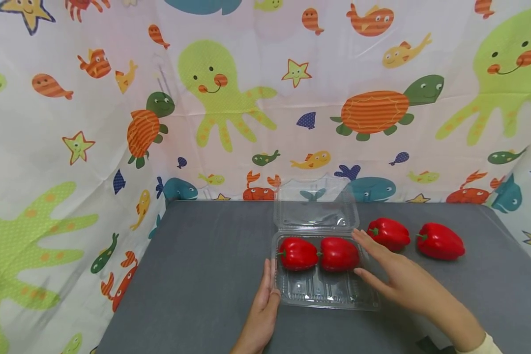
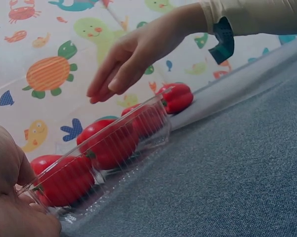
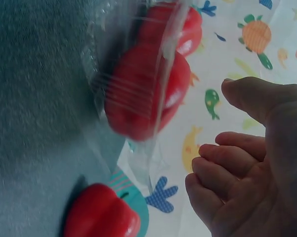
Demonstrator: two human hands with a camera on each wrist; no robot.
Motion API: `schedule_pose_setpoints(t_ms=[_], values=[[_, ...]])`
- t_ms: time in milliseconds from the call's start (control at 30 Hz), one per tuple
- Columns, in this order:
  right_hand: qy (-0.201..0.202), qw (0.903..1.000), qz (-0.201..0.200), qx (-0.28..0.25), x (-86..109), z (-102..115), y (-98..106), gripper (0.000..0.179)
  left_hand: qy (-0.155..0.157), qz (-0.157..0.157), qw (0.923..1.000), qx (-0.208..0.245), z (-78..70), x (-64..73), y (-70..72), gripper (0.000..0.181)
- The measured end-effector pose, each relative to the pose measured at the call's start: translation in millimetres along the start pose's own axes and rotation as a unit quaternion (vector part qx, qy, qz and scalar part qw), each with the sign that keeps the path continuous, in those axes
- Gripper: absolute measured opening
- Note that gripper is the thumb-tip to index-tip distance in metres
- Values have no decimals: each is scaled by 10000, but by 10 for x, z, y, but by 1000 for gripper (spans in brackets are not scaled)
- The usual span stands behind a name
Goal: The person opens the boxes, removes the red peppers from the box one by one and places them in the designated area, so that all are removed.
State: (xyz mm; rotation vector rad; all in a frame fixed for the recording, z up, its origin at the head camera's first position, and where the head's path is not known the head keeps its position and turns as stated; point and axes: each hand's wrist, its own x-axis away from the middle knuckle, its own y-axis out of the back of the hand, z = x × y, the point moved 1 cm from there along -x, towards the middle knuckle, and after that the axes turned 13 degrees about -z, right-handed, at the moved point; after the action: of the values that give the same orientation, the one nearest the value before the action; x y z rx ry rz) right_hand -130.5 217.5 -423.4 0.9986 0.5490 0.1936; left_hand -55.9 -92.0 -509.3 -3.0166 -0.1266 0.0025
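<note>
A clear plastic clamshell container [image 1: 327, 295] lies with its lid [image 1: 316, 209] raised at the back. Inside it, side by side along the back half, are two red bell peppers, the left pepper [image 1: 298, 254] and the right pepper [image 1: 339, 254]. My left hand [image 1: 261, 312] grips the container's left rim, thumb in front; the left wrist view shows this hand [image 2: 12, 192] pinching the corner. Over the container's right side hovers my right hand [image 1: 402, 282], fingers extended and thumb apart, holding nothing. In the right wrist view its palm [image 3: 257, 182] is bare beside the container.
Two more red bell peppers lie right of the container, a nearer-in pepper [image 1: 388, 234] just behind my right fingers and a farther pepper [image 1: 440, 241]. The grey tabletop [image 1: 194, 275] ends at a sea-animal curtain [image 1: 248, 123] behind and at the sides.
</note>
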Motion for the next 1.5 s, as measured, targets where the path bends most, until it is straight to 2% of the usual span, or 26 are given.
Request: schedule_pose_setpoints(t_ms=[367, 633, 800, 1033, 1267, 1500], values=[[9, 9995, 286, 90, -53, 54, -213, 91, -63, 79, 9999, -60, 4, -20, 19, 71], [-192, 9982, 546, 171, -57, 35, -344, 91, 184, -19, 9997, -143, 2, -5, 13, 72], [-219, 9979, 579, 164, -65, 18, -369, 92, 185, -46, 9997, -123, 11, -16, 5, 72], [-82, 9989, 395, 218, -108, 8, -406, 92, 150, -121, 9997, -159, 9, -16, 14, 73], [51, 9993, 237, 270, -123, 13, -423, 91, 335, -150, 9991, -196, -2, -13, 12, 73], [271, 9989, 93, 358, -138, 16, -433, 88, 33, -69, 9998, -176, 22, -24, 14, 74]])
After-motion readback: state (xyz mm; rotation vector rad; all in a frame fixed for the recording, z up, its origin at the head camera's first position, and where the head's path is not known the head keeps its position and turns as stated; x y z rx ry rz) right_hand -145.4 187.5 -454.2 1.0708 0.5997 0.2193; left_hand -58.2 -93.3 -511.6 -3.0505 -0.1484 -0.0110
